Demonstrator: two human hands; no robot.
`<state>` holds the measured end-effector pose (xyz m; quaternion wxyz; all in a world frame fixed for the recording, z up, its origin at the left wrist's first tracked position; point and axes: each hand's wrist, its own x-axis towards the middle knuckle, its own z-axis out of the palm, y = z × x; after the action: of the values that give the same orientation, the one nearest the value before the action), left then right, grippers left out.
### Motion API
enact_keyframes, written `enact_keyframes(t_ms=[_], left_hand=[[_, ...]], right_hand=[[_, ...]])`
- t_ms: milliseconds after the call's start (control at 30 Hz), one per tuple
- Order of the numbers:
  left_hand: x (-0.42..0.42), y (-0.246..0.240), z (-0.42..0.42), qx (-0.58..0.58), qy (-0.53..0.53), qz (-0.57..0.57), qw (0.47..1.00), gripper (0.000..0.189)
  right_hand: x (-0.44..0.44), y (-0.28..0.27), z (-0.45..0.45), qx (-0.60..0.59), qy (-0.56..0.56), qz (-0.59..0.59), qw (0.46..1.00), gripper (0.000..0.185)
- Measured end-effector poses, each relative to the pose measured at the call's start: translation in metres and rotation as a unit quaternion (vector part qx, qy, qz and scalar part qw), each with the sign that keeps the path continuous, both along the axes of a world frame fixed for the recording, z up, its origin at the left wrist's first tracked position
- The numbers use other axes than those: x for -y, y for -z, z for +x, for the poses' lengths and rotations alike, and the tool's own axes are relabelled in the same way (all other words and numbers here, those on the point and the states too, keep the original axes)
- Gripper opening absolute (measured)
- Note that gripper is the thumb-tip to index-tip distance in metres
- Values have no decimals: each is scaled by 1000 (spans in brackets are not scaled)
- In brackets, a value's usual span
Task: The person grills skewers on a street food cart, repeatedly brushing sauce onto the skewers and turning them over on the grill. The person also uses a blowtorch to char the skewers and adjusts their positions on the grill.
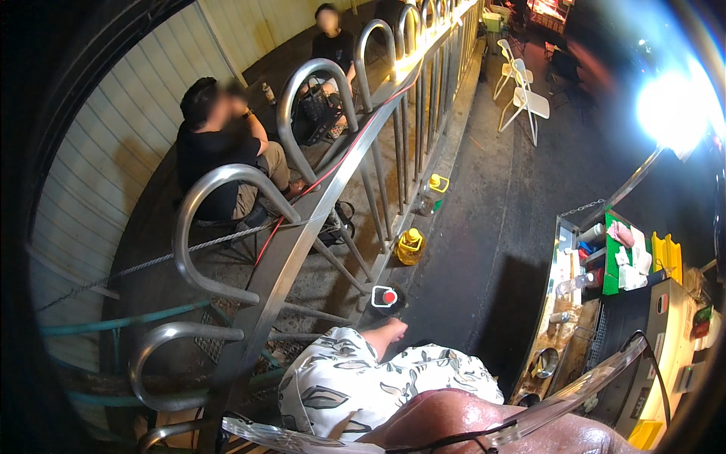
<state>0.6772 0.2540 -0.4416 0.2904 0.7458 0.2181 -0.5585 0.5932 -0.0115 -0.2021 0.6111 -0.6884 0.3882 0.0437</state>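
Note:
My left hand (395,330) hangs low beyond the white leaf-patterned sleeve (340,343), with the fingers partly hidden. Close beyond it a dark jug (395,302) with a red cap and a white handle stands on the ground; whether hand and jug touch cannot be told. My right hand is out of view. Farther along the fence foot are a jug of yellow oil (409,253) with a yellow cap and a clear jug (429,202) with a yellow handle. Clear eyeglasses (567,397) cross the bottom of the picture.
A metal railing (306,232) with looped tops runs along the left, with a red cable and rope on it. Two seated people are behind it. At right stands a food stall counter (567,255) with a bottle and a metal bowl (545,362). White folding chairs (530,102) stand farther off.

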Motion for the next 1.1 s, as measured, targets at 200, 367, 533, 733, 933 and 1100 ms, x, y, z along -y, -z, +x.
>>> enact_keyframes(t_ms=[200, 367, 533, 733, 933, 1100], left_hand=[[29, -52, 17, 11, 12, -25, 1000, 16], [4, -30, 11, -2, -16, 25, 1000, 12], [-30, -8, 1, -25, -11, 68, 997, 8], [-40, -9, -6, -35, -43, 31, 998, 9], [-25, -11, 3, -15, -12, 3, 1000, 13], [-12, -14, 15, -60, -25, -5, 998, 11]], right_hand=[[2, 1, 3, -1, -4, -4, 1000, 31], [3, 1, 5, -2, -7, -6, 1000, 31], [4, 0, 8, -1, -11, -12, 1000, 32], [5, -2, 8, 6, -8, -19, 1000, 33], [10, -1, -13, 5, 11, -44, 999, 34], [5, 28, -105, -82, 96, -112, 986, 34]])
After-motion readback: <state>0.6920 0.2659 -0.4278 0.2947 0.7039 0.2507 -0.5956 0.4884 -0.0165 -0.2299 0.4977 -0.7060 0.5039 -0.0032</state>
